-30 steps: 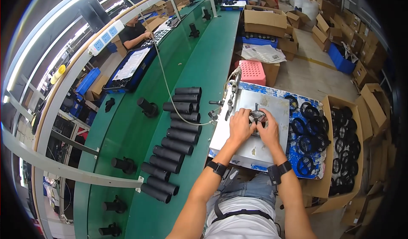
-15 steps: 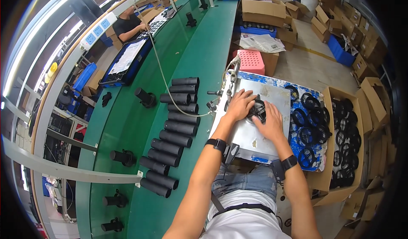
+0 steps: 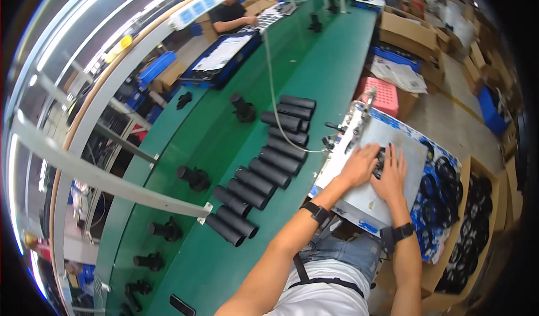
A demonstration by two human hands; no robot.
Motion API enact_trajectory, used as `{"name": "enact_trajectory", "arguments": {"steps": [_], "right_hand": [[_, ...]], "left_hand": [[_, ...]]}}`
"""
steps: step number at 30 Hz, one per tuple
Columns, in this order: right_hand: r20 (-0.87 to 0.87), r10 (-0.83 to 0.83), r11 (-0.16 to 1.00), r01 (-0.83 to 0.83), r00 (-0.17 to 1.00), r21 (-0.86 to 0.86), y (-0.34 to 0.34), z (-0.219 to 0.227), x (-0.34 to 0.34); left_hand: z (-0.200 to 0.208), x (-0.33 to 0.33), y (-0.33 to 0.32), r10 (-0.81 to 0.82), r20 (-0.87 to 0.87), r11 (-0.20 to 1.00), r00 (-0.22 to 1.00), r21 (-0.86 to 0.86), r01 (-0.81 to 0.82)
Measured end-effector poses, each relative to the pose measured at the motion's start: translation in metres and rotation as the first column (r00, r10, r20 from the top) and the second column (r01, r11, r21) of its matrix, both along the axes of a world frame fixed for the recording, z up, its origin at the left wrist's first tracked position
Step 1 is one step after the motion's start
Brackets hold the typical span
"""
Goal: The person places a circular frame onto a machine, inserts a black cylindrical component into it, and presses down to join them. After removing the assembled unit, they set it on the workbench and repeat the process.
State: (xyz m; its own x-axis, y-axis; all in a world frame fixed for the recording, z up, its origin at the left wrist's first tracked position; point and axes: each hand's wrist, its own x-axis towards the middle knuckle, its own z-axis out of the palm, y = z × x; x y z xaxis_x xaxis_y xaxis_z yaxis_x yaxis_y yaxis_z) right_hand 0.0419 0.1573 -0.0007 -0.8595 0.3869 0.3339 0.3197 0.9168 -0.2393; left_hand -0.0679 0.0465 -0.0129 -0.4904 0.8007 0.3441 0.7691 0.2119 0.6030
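Note:
My left hand (image 3: 360, 166) and my right hand (image 3: 391, 176) are on either side of a round black slotted part (image 3: 380, 161), gripping it between them. Their fingers cover most of it. It rests on a flat silver metal plate (image 3: 405, 143) in front of me. Beside my right hand, several black rings (image 3: 429, 187) are piled on a blue-and-white worn surface. To the left of my left hand, a metal clamp fixture (image 3: 362, 116) with a thin hose stands along the plate's edge.
Several black tubes (image 3: 272, 173) lie in a row on the green bench (image 3: 331, 63). A cardboard box (image 3: 487, 189) of black rings stands at the right. Behind the plate is a pink perforated crate (image 3: 383, 94). A co-worker (image 3: 230, 17) sits across the bench; a phone-like object (image 3: 182, 305) lies nearby.
The view has swung, so the bench, plate and hands appear further right and lower. My hands stay around the black part on the plate.

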Motion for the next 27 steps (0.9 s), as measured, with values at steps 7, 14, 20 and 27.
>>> {"name": "enact_trajectory", "arguments": {"steps": [7, 14, 20, 27], "right_hand": [[0.13, 0.164, 0.981, -0.148, 0.978, -0.122, -0.013, 0.031, -0.008], [0.078, 0.063, 0.998, -0.062, 0.995, -0.01, -0.013, 0.022, -0.009], [0.002, 0.074, 0.997, -0.074, 0.997, 0.025, -0.022, 0.019, -0.017], [-0.059, 0.067, 0.996, -0.07, 0.996, -0.053, -0.019, 0.024, -0.008]], "left_hand": [[0.039, -0.02, -0.056, 0.166, 0.225, 0.869, 0.96, 0.427, -0.25], [0.012, -0.134, -0.025, 0.665, 0.16, 0.737, 0.73, -0.298, -0.606], [-0.024, -0.177, 0.01, 0.647, 0.382, 0.758, 0.659, -0.418, -0.501], [0.0, -0.182, 0.006, 0.672, 0.253, 0.687, 0.696, -0.565, -0.458]]}}
